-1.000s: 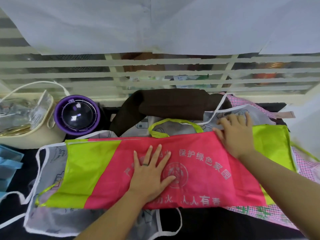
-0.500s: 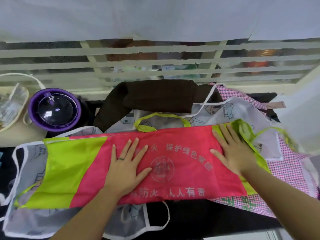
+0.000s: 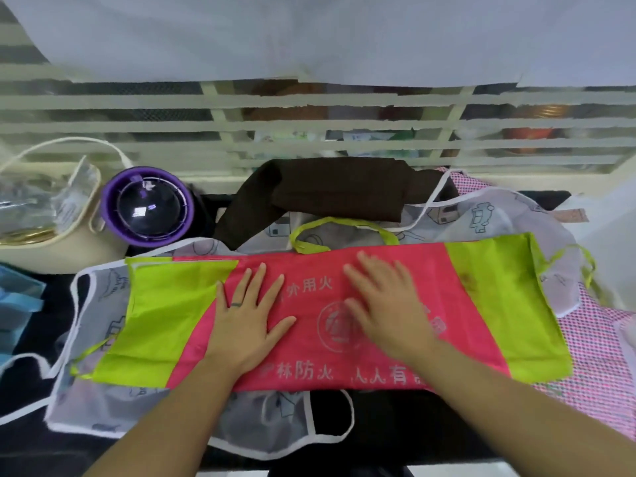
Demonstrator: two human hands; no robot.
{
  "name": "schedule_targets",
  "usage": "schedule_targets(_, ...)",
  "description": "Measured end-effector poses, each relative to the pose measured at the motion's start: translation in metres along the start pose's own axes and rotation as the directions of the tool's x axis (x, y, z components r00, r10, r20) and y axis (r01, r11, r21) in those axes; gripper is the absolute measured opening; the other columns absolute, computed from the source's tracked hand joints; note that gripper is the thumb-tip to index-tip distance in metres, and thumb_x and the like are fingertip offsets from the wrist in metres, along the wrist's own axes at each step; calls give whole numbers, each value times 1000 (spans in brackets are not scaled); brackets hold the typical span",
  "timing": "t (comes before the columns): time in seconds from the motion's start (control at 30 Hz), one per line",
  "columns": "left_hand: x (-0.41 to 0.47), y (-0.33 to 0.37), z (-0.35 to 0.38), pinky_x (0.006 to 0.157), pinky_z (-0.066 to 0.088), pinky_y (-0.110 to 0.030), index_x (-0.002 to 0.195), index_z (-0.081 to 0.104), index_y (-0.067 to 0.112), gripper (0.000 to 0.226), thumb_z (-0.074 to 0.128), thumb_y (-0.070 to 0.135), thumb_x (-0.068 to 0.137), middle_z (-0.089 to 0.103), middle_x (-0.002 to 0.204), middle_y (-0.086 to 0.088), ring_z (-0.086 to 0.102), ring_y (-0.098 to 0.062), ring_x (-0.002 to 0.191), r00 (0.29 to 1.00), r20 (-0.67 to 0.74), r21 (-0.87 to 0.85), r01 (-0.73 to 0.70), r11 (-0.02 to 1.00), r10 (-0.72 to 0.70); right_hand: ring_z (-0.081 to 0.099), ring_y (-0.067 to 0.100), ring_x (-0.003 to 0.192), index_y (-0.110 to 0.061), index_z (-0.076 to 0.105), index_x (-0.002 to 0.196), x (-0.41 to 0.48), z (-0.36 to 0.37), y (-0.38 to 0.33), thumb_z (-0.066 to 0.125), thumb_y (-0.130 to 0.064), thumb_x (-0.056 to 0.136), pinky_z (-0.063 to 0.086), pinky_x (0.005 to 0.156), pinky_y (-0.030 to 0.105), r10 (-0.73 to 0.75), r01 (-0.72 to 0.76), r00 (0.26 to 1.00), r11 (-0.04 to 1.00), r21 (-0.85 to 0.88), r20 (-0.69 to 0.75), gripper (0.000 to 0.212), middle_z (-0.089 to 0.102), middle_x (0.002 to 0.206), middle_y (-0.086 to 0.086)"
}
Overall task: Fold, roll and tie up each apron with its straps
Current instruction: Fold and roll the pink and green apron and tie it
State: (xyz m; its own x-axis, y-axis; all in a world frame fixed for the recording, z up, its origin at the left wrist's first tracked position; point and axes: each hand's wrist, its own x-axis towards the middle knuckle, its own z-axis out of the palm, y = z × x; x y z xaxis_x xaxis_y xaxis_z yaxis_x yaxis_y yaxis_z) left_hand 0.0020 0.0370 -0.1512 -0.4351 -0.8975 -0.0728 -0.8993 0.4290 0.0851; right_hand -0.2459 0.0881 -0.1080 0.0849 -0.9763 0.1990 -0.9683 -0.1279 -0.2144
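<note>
Apron (image 3: 447, 287), pink, under flat left hand (image 3: 246, 325) and flat right hand (image 3: 385, 304), purple bowl (image 3: 107, 210) holding clear dome (image 3: 148, 210)

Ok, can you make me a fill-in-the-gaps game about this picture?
The left hand and right hand lie flat on the ____ middle of the apron.
The ring is on the ____ hand.
The round container with the clear lid is ____.
Missing words: pink; left; purple.
</note>
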Motion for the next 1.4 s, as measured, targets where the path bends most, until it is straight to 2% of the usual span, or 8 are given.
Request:
schedule_targets(0.17, -15, -19, -3, 111, 9, -55, 146, 33, 27, 67, 10, 63, 95, 32, 154, -8, 24, -25, 141, 999, -3, 31, -54, 998, 55, 40, 30, 136, -27, 46, 140, -2, 45, -55, 29, -62, 91, 15, 106, 67, -103, 142, 957, 982, -128, 272, 63, 45, 146, 8)
schedule_targets(0.53, 19, -96, -34, 107, 28, -51, 130, 57, 16, 52, 32, 43, 92, 58, 131, -9, 58, -30, 117, 976, -171, 158, -110, 981, 137, 23, 29, 144, -26, 24, 150, -3, 51, -50, 11, -66, 95, 3, 109, 62, -59, 108, 938, 986, -128, 342, 69, 29, 155, 8)
schedule_targets(0.73, 38, -91, -52, 71, 45, -40, 88, 59, 12, 40, 30, 39, 91, 64, 83, -9, 61, -32, 76, 973, -196, 48, -115, 992, 122, 15, 26, 146, -27, 19, 151, -3, 45, -51, 12, -66, 95, -1, 111, 59, -84, 123, 937, 988, -96, 340, 68, 22, 158, 6)
schedule_targets(0.83, 42, -91, -59, 55, 37, -35, 93, 55, 8, 38, 29, 37, 97, 64, 76, -14, 60, -35, 68, 975, -197, -72, -115, 991, 99, 16, 27, 146, -27, 20, 151, -3, 38, -56, 19, -68, 94, 4, 111, 62, -168, 193, 936, 980, -51, 308, 70, 19, 158, 6)
schedule_targets(1.07, 48, -86, -62, 70, 42, -40, 103, 62, 13, 18, 55, 11, 87, 64, 96, -9, 61, -33, 81, 977, -209, 100, -8, 995, 29, 17, 28, 146, -30, 21, 150, 2, 42, -57, 23, -75, 89, 3, 109, 65, -185, 217, 919, 975, -55, 347, 76, 21, 158, 6)
schedule_targets(1.2, 19, -41, -50, 94, 40, -41, 108, 64, 18, 27, 49, 22, 86, 60, 111, -4, 58, -27, 100, 904, -288, -34, -338, 940, 315, 11, 27, 147, -31, 14, 151, 6, 47, -52, 18, -75, 90, 0, 110, 67, -149, 184, 892, 982, -42, 427, 75, 15, 159, 3)
schedule_targets(1.3, -19, -11, -29, 115, 24, -50, 131, 50, 23, 57, 39, 60, 88, 48, 139, -2, 41, -22, 133, 854, 33, -144, -510, 848, 519, -2, 20, 148, -31, 7, 151, 7, 40, -47, 14, -75, 89, -2, 114, 64, -163, 164, 899, 986, 32, 407, 76, 6, 161, -1)
schedule_targets(1.4, -35, -11, -12, 115, -11, -52, 153, 8, 28, 96, 35, 81, 77, -4, 160, 4, -8, -18, 147, 821, 314, -139, -457, 879, 476, -1, 18, 149, -29, 13, 153, -10, 23, -35, 28, -74, 88, -2, 117, 55, -237, 211, 885, 972, 108, 400, 80, 7, 161, 1)
